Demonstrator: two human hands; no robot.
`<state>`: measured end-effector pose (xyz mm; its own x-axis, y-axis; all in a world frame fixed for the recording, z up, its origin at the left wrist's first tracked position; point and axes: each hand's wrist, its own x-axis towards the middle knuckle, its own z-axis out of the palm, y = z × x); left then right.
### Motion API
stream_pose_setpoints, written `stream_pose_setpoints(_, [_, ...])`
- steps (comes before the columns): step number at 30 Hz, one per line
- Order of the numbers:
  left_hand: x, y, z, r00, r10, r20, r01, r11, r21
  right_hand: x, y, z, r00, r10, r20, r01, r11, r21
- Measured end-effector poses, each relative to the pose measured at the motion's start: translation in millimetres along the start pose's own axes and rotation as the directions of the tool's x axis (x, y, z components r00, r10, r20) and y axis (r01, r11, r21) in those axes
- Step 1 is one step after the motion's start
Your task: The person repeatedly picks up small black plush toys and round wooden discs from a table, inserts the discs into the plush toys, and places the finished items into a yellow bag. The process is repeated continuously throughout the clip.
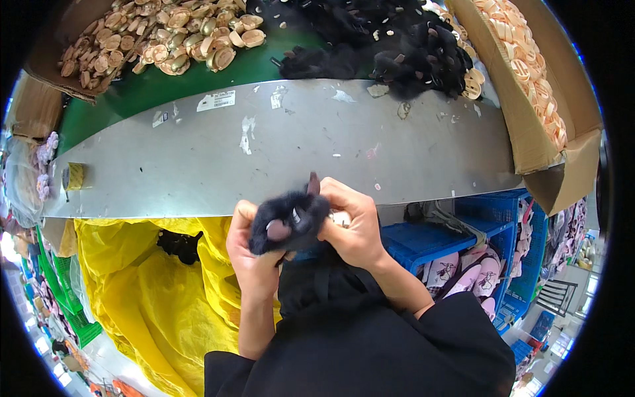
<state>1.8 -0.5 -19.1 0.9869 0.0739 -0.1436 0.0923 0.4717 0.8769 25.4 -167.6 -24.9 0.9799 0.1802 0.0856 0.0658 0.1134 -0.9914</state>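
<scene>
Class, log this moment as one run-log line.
Left hand: grips black plush piece | Right hand: grips same piece, pale part alongside | Ahead: grey metal worktop, black plush pile | Lower left: yellow sheet

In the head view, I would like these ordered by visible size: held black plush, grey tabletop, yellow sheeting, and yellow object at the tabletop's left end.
Largest to smallest, as they look:
1. Grey tabletop
2. Yellow sheeting
3. Black plush, perhaps enlarged by nearness
4. Yellow object
</scene>
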Motion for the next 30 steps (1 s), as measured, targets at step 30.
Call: stream_pose_setpoints(30, [-17, -4, 2, 0.982, 0.125, -0.141, -0.112, 0.989, 0.092, 10, -13, 17, 0.996, -0.067, 0.064, 0.077, 0.983, -0.168])
